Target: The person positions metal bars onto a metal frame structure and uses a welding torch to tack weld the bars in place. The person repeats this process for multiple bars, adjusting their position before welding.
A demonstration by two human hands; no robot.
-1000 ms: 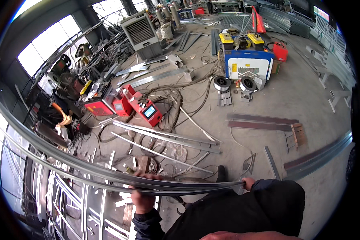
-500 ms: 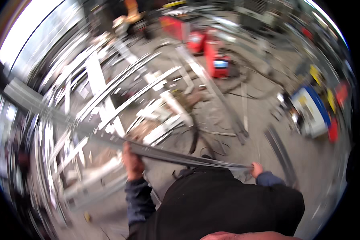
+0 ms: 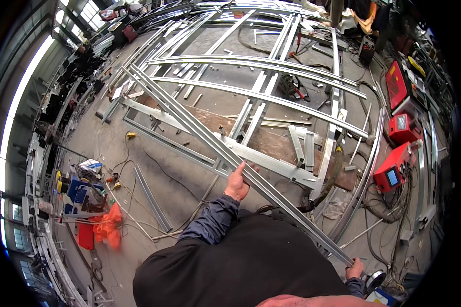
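Observation:
A long grey metal profile with lengthwise grooves (image 3: 194, 125) runs slantwise from the upper left to the lower right, in front of my body. My left hand (image 3: 238, 182) is closed around it near the middle of its length, fingers partly hidden behind it. Down at its near right end, my right hand (image 3: 354, 268) grips the profile. The far end lies over, or just above, a large framework of metal bars (image 3: 292, 106); whether they touch I cannot tell. Under the bars is a pale metal beam (image 3: 189, 123), with short cut pieces lying about it.
Red machines, one with a lit screen (image 3: 393, 176), stand at right among cables. A channel piece (image 3: 153, 202) lies on the floor at left, near an orange cloth (image 3: 107, 225) and a blue-and-white item (image 3: 82, 192). Cables cross the floor.
My body and view have turned left, so the red machines now appear farther right and the framework is in front. Both hands keep hold of the metal profile, which now slopes more steeply across the view.

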